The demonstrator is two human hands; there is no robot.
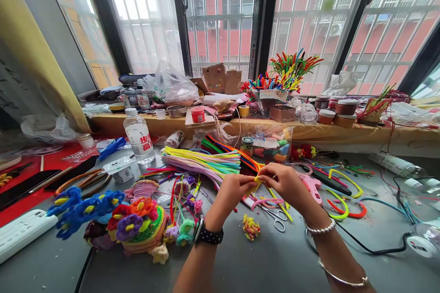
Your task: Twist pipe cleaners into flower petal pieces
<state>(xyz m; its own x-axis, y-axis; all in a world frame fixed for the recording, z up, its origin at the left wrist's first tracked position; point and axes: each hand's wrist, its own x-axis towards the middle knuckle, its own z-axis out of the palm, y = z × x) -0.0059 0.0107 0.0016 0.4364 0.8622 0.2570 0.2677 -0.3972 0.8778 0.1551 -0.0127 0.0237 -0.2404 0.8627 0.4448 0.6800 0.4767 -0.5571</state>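
Yellow fuzzy piece [257, 181] sits in the head view between the two hands, raised over the grey surface [233, 265]. The left hand [237, 190], with a dotted black watch band on its wrist, pinches it between closed fingers; the right hand [282, 186], its wrist ringed by a beaded bracelet, also has its fingertips closed on it. Below the hands lies a red-and-yellow fuzzy cluster [251, 228], with scissors [279, 222] near it. Beyond the hands spreads a bundle of pastel fuzzy stems [202, 161]. A pink glue gun [312, 187] lies beside the right hand, and colourful fuzzy flowers [132, 224] stand left of the left wrist.
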